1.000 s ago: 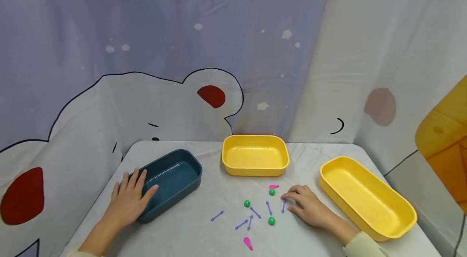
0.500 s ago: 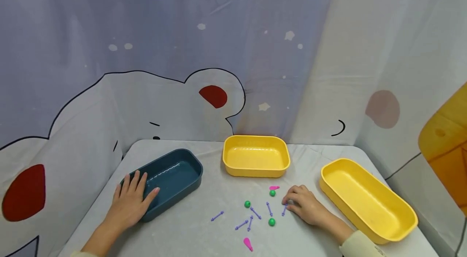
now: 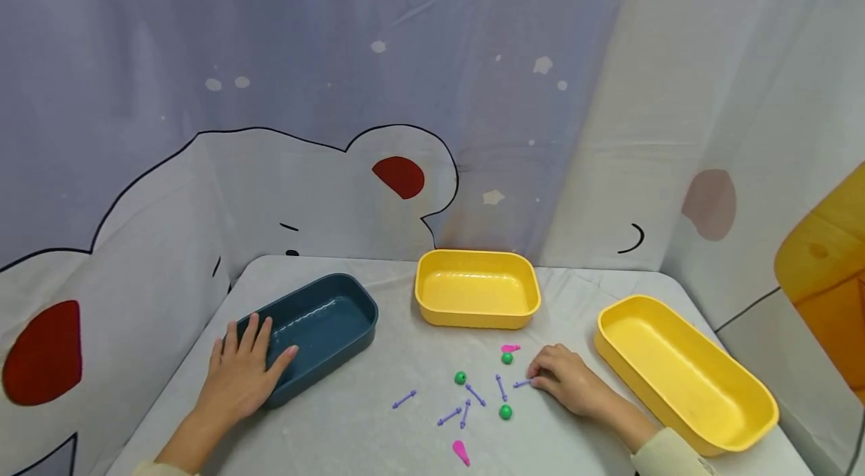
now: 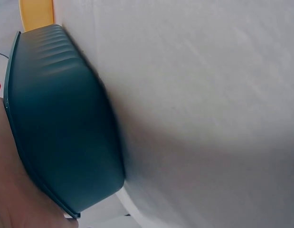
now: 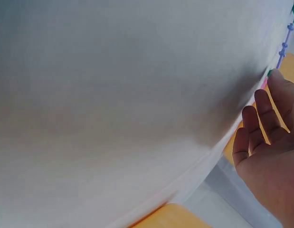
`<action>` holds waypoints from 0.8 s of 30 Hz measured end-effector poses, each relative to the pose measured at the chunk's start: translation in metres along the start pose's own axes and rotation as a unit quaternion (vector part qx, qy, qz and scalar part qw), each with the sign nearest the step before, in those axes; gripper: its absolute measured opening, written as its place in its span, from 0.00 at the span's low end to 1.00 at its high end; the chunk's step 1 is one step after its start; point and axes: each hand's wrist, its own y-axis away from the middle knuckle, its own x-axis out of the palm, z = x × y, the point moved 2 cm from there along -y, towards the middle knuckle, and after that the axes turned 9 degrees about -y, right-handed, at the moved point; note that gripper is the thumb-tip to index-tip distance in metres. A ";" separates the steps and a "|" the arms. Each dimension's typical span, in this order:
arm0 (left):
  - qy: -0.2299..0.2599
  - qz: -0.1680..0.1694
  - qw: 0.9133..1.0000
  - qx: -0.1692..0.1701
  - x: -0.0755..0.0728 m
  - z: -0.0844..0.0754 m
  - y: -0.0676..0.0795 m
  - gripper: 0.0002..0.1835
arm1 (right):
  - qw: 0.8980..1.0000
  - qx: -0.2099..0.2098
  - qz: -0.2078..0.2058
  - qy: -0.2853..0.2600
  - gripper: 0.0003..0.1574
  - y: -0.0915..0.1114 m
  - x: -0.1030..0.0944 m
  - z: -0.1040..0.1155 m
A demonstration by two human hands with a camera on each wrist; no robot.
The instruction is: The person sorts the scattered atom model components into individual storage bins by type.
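Note:
My left hand [image 3: 236, 378] rests on the near left end of a dark teal tray [image 3: 368, 333], its fingers spread over the rim. In the left wrist view the hand lies along the tray's edge [image 4: 14, 137]. My right hand [image 3: 571, 382] pinches one end of a small purple stick with knobbed ends [image 3: 522, 384], low over the table. Its pinched end is hidden by the fingertips. Left of that hand lie several similar purple sticks [image 3: 501, 387], green beads [image 3: 505, 412] and two pink drop-shaped pieces [image 3: 461, 452].
A small yellow tray [image 3: 477, 318] stands at the table's back, and a longer yellow tray [image 3: 649, 378] stands at an angle on the right. White cloth [image 3: 351, 431] covers the table. A printed curtain [image 3: 304, 183] hangs behind and beside it.
The purple stick at my right hand has swung from nearly upright in the view to nearly level, now between the fingertips. My left hand stays on the teal tray.

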 end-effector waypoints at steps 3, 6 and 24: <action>0.000 -0.002 1.000 -0.003 0.000 0.000 0.000 0.52 | 1.000 0.004 0.008 -0.016 0.04 -0.003 -0.003 0.005; -0.004 -0.005 1.000 -0.004 -0.001 -0.001 0.001 0.52 | 0.999 0.013 0.016 -0.039 0.04 -0.010 -0.006 0.011; -0.008 -0.011 1.000 -0.003 0.000 -0.002 0.001 0.52 | 0.994 -0.029 0.033 -0.096 0.04 -0.076 0.003 0.054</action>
